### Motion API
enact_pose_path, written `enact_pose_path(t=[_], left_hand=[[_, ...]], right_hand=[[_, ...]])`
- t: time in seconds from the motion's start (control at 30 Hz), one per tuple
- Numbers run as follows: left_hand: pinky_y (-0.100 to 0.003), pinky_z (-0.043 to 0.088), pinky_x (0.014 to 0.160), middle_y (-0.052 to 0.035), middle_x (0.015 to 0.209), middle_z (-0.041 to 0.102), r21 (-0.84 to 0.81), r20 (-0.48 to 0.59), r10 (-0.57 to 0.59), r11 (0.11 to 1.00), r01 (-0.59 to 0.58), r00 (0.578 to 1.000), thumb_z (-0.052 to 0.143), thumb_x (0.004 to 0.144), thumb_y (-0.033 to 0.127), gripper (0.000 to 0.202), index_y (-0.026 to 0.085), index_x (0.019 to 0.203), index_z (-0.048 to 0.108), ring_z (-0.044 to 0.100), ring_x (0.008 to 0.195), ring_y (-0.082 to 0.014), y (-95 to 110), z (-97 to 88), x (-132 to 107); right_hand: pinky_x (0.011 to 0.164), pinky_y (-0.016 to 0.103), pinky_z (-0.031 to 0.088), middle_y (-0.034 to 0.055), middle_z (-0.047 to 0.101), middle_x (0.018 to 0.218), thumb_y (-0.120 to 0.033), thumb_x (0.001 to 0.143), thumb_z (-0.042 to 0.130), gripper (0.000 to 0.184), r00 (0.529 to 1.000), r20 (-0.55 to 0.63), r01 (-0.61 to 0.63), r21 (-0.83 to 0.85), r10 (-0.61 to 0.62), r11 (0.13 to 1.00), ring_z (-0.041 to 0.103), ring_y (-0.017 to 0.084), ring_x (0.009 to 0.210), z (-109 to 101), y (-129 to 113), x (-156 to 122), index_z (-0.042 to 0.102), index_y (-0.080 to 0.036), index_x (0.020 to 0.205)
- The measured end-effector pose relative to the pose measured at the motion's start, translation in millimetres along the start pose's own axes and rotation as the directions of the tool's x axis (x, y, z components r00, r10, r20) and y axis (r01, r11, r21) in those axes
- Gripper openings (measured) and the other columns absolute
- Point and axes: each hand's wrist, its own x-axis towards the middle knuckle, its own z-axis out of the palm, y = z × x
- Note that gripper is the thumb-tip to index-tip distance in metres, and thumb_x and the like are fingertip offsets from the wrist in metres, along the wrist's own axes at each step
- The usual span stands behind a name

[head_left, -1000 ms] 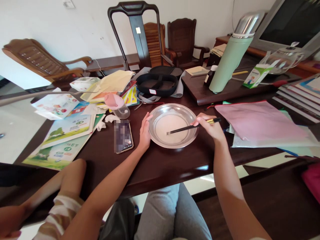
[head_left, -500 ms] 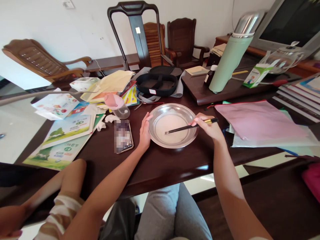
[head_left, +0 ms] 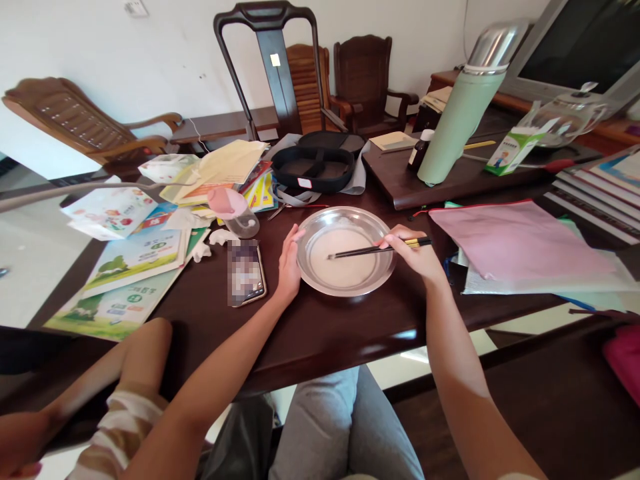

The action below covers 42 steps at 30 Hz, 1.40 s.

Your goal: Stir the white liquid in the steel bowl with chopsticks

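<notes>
A shallow steel dish (head_left: 385,267) sits on the dark wooden table (head_left: 320,327) and holds a pale, milky liquid (head_left: 345,257). My left hand (head_left: 289,265) rests flat against the dish's left rim, fingers stretched out. Closed around a pair of black chopsticks (head_left: 373,249) with yellow ends is my right hand (head_left: 415,253), over the dish's right rim. The chopstick tips reach into the liquid near the dish's middle.
A phone (head_left: 245,272) lies left of the dish, beside a pink-lidded cup (head_left: 233,211) and picture books (head_left: 127,267). Behind stand a black lunch tray (head_left: 315,167), a green thermos (head_left: 460,113) and a pink folder (head_left: 520,240). Another person's arm (head_left: 90,407) is at the lower left.
The chopstick tips have slid a little to the left and farther back across the liquid, and my right hand followed. My left hand and the dish have stayed put.
</notes>
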Motion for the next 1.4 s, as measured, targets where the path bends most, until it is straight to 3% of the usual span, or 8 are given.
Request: enact_pose_path(t=[0.2,0.37,0.43,0.63,0.87,1.07,1.3,1.4], left_hand=[[-0.057,0.036,0.144,-0.0106,0.176,0.063,-0.027,-0.01,-0.011,1.0,0.011,1.0,0.062,0.098,0.093,0.074,0.03,0.13,0.086,0.053,0.168,-0.0379,0,0.0,1],[-0.056,0.036,0.144,-0.0098,0.176,0.062,-0.001,0.003,-0.009,1.0,0.009,1.0,0.059,0.101,0.091,0.072,0.031,0.132,0.085,0.053,0.169,-0.0371,-2,-0.8,1],[-0.056,0.036,0.144,-0.0101,0.176,0.063,0.002,0.01,0.004,1.0,-0.004,1.0,0.058,0.102,0.091,0.072,0.031,0.133,0.085,0.053,0.169,-0.0372,-2,-1.0,1],[-0.056,0.037,0.143,-0.01,0.177,0.061,-0.005,0.013,0.0,1.0,0.0,1.0,0.058,0.103,0.09,0.072,0.03,0.133,0.084,0.052,0.169,-0.0377,-2,-0.9,1],[-0.057,0.036,0.144,-0.0101,0.175,0.063,-0.009,0.008,0.004,1.0,-0.004,1.0,0.06,0.101,0.09,0.071,0.031,0.132,0.085,0.053,0.168,-0.0377,-2,-1.3,1],[-0.056,0.036,0.144,-0.0107,0.177,0.062,-0.002,0.018,0.008,1.0,-0.008,1.0,0.058,0.102,0.09,0.072,0.03,0.133,0.085,0.052,0.169,-0.0375,-2,-1.8,1],[-0.056,0.035,0.144,-0.0092,0.175,0.063,0.007,0.012,0.008,1.0,-0.008,1.0,0.058,0.104,0.087,0.069,0.031,0.133,0.085,0.052,0.169,-0.0371,-2,-1.3,0],[-0.058,0.035,0.144,-0.0089,0.176,0.063,0.006,0.009,0.007,1.0,-0.007,1.0,0.058,0.104,0.087,0.068,0.032,0.132,0.085,0.052,0.169,-0.0374,-2,-1.3,1]], right_hand=[[0.09,0.048,0.064,0.0043,0.081,0.071,-0.088,0.095,0.073,0.066,0.979,-0.203,0.006,0.019,-0.002,1.0,0.08,0.029,0.077,-14,4,0,0.076,-0.03,0.064],[0.088,0.046,0.064,0.0061,0.087,0.081,-0.087,0.095,0.074,0.063,1.0,-0.003,0.003,0.017,-0.003,1.0,0.082,0.03,0.083,-6,-1,-1,0.083,-0.03,0.071],[0.091,0.048,0.063,0.0058,0.089,0.085,-0.089,0.094,0.073,0.062,1.0,0.008,0.025,-0.028,-0.024,0.999,0.082,0.03,0.088,-1,-1,1,0.085,-0.031,0.075],[0.089,0.049,0.063,0.0044,0.079,0.068,-0.092,0.092,0.072,0.069,0.975,-0.223,-0.01,0.014,0.013,1.0,0.079,0.029,0.075,-13,3,1,0.075,-0.031,0.062],[0.09,0.047,0.062,0.0059,0.087,0.083,-0.091,0.092,0.074,0.064,0.999,0.05,0.0,0.006,0.0,1.0,0.082,0.03,0.086,-3,-4,0,0.085,-0.031,0.072],[0.09,0.049,0.063,0.004,0.081,0.071,-0.092,0.091,0.074,0.067,0.981,-0.194,-0.028,0.017,0.031,0.999,0.08,0.03,0.078,-13,1,1,0.077,-0.031,0.064],[0.091,0.048,0.063,0.0055,0.087,0.081,-0.09,0.093,0.074,0.063,0.999,0.049,0.014,0.008,-0.015,1.0,0.081,0.03,0.086,-1,-4,0,0.085,-0.031,0.072],[0.094,0.05,0.062,0.0051,0.086,0.081,-0.092,0.093,0.072,0.064,0.998,-0.054,0.027,-0.041,-0.03,0.999,0.08,0.031,0.088,-2,-2,2,0.084,-0.033,0.073]])
